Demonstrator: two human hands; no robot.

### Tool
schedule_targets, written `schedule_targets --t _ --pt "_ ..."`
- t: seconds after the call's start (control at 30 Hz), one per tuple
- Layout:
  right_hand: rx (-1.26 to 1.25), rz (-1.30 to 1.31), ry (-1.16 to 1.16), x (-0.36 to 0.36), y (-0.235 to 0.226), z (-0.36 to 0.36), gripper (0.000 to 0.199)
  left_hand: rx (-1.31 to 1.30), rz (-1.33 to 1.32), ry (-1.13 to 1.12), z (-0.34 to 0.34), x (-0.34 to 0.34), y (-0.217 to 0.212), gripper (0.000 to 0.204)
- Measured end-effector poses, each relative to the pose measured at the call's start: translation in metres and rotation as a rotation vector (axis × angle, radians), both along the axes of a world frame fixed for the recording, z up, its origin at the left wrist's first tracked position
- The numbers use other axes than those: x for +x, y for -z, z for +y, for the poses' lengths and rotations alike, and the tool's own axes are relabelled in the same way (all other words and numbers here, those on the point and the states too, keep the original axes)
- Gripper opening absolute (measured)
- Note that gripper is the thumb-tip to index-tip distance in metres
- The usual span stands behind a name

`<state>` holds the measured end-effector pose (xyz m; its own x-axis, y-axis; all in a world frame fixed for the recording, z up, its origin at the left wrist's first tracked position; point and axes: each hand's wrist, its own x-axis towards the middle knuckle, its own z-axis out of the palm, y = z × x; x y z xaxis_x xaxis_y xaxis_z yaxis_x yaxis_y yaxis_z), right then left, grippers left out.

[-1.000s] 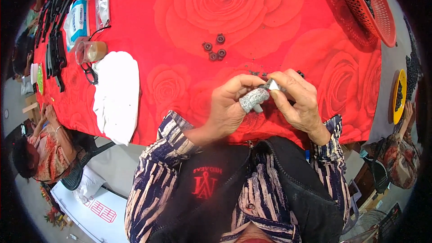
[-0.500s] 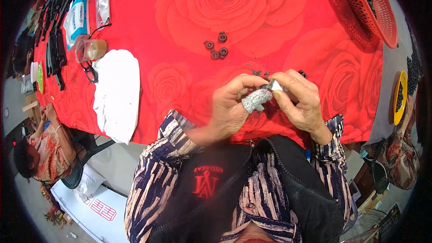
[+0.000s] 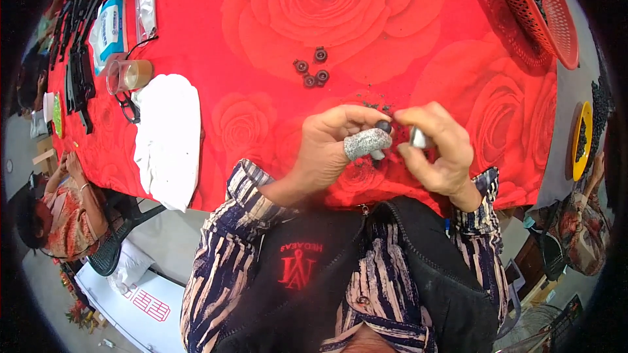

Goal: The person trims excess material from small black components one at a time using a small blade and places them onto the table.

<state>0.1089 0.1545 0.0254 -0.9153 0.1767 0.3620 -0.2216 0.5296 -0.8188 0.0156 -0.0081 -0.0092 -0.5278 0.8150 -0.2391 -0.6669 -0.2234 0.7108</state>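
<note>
- Left hand (image 3: 333,144) is pinching a smooth, round black part (image 3: 384,126) between index fingertip and thumb; grip is narrow.
- Left thumb is wearing a speckled grey-white fabric finger sleeve (image 3: 365,144).
- Black part is sitting above the table's near edge, just left of the right hand's fingertips, not touching them.
- Right hand (image 3: 443,150) is holding a small white-and-grey piece (image 3: 417,137) between thumb and fingers, narrow grip; exact shape is being hidden by the fingers.
- Dark crumbs (image 3: 374,105) are lying scattered just beyond the hands.
- Four ringed black parts (image 3: 320,55), round and glossy, are clustering farther up the table.
- Red rose-print tablecloth (image 3: 275,26) is covering the table.
- Soft white cloth (image 3: 169,144) is lying crumpled at left, near a clear plastic cup (image 3: 131,75) holding brownish liquid.
- Perforated red plastic basket (image 3: 556,26) is leaning at far right, holding black pieces; oval-looking yellow tray (image 3: 588,117) is holding more.
</note>
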Motion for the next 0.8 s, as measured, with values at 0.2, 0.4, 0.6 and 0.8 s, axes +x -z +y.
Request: schedule_targets --t 0.2,0.4,0.6,0.8 --pt "0.052 0.094 -0.055 -0.003 0.009 -0.005 0.042 0.076 -0.223 0.119 -0.001 -0.001 0.001 0.018" --pt "0.19 0.217 -0.057 -0.002 0.009 -0.005 0.046 0.068 -0.182 0.19 -0.002 -0.005 -0.004 0.017" --pt "0.185 0.249 -0.099 0.001 0.009 -0.004 0.045 0.022 -0.144 0.252 -0.002 -0.007 -0.004 0.017" --pt "0.016 0.199 -0.175 0.001 0.007 -0.003 0.037 0.034 -0.182 0.346 -0.004 -0.012 -0.005 0.017"
